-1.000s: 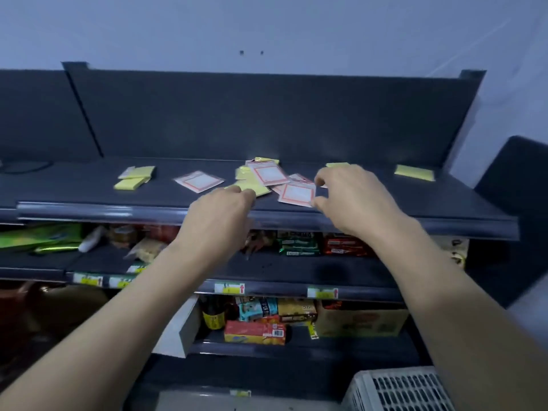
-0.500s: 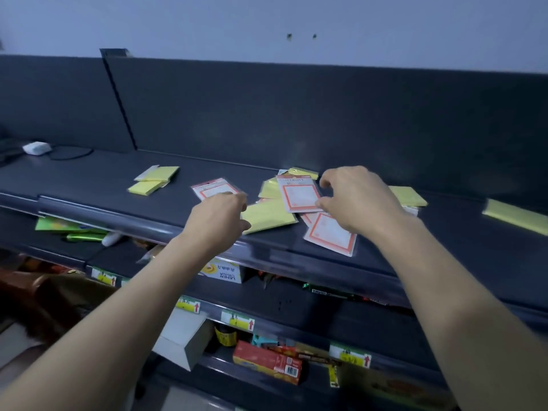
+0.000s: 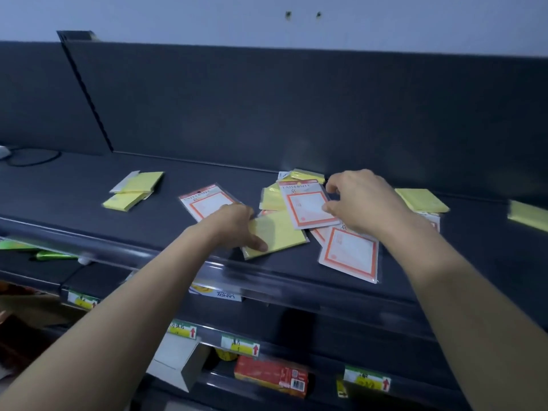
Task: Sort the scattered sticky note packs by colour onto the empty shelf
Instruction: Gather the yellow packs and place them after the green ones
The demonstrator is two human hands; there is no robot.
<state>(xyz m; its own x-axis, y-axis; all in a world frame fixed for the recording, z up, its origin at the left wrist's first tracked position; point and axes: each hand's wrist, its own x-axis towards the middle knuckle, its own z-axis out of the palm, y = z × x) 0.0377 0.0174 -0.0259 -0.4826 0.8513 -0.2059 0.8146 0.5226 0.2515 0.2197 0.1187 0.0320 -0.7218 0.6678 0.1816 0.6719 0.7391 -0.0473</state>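
Note:
Sticky note packs lie scattered on the dark top shelf [image 3: 207,173]. My left hand [image 3: 234,226] rests on a yellow pack [image 3: 281,235] near the shelf's front edge, thumb on its lower corner. My right hand [image 3: 361,200] pinches the right edge of a white pack with an orange border [image 3: 305,206] between thumb and fingers. Another orange-bordered pack [image 3: 351,253] lies below it, and a third [image 3: 204,203] sits left of my left hand. Two yellow packs [image 3: 133,191] lie at the left, one [image 3: 421,200] behind my right wrist, one [image 3: 527,215] at the far right.
The shelf's tall dark back panel [image 3: 296,114] rises behind the packs. A black cable [image 3: 32,158] lies at the far left. Lower shelves hold goods with price tags [image 3: 240,347], a red box [image 3: 269,375] and green packets [image 3: 53,256].
The view has moved closer to the shelf. My left hand has slid forward onto the yellow pack. My right hand has closed thumb and fingers on the orange-bordered pack's edge.

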